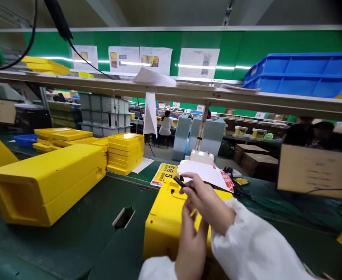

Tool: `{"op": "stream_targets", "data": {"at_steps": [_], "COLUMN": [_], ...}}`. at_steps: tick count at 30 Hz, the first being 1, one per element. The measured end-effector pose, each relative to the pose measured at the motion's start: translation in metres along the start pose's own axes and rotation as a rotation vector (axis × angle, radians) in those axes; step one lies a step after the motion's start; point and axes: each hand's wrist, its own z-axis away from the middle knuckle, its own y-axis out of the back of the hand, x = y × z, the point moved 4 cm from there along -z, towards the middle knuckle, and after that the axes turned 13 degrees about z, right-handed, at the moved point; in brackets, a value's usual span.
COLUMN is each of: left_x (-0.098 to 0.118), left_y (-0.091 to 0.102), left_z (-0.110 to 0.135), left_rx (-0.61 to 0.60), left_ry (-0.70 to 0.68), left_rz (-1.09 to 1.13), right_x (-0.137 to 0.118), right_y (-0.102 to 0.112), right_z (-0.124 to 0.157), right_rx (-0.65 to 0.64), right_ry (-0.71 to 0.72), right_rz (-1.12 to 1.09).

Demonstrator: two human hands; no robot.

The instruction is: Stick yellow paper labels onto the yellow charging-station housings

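Note:
My right hand (207,200) pinches a small black stick-like part (178,181) between thumb and fingers, its free end pointing up and left. Just below, my left hand (191,237) has its fingers curled up against the right fingertips; what they grip, if anything, is hidden. Both hands are over a yellow box-shaped housing (159,212), which has a small dark opening and a recessed outline on its top. My forearms and wrists cover its right and near parts.
Another long yellow housing (48,181) lies to the left, with stacked yellow frames (124,153) behind it. The green bench (107,217) has a rectangular cut-out. Printed sheets (203,173) and black cables (238,186) lie beyond. A blue crate (302,76) sits on the overhead shelf.

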Motion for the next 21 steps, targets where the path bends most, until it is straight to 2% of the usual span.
{"op": "stream_targets", "data": {"at_steps": [3,4,6,9,13,15,18,21], "left_x": [0.017,0.019,0.012,-0.017,-0.055,-0.063,-0.067,-0.072], "left_y": [0.052,0.07,0.102,0.132,0.143,0.143,0.145,0.15], "left_z": [-0.011,-0.015,-0.027,-0.046,-0.054,-0.052,-0.052,-0.052], "left_rx": [0.181,0.244,0.276,0.159,0.063,0.038,0.013,-0.019], "left_ry": [-0.267,-0.307,-0.244,-0.009,0.294,0.374,0.348,0.303], "left_rz": [-0.204,-0.261,-0.31,-0.236,0.098,0.196,0.16,0.11], "right_x": [0.03,0.042,0.063,0.08,0.082,0.083,0.084,0.084], "right_y": [-0.024,-0.036,-0.065,-0.101,-0.12,-0.123,-0.131,-0.141], "right_z": [-0.05,-0.063,-0.08,-0.09,-0.097,-0.104,-0.115,-0.119], "right_rx": [-0.157,-0.208,-0.301,-0.39,-0.474,-0.525,-0.596,-0.613], "right_ry": [0.102,0.125,0.161,0.229,0.3,0.317,0.323,0.322], "right_rz": [0.181,0.24,0.348,0.452,0.53,0.557,0.589,0.608]}}
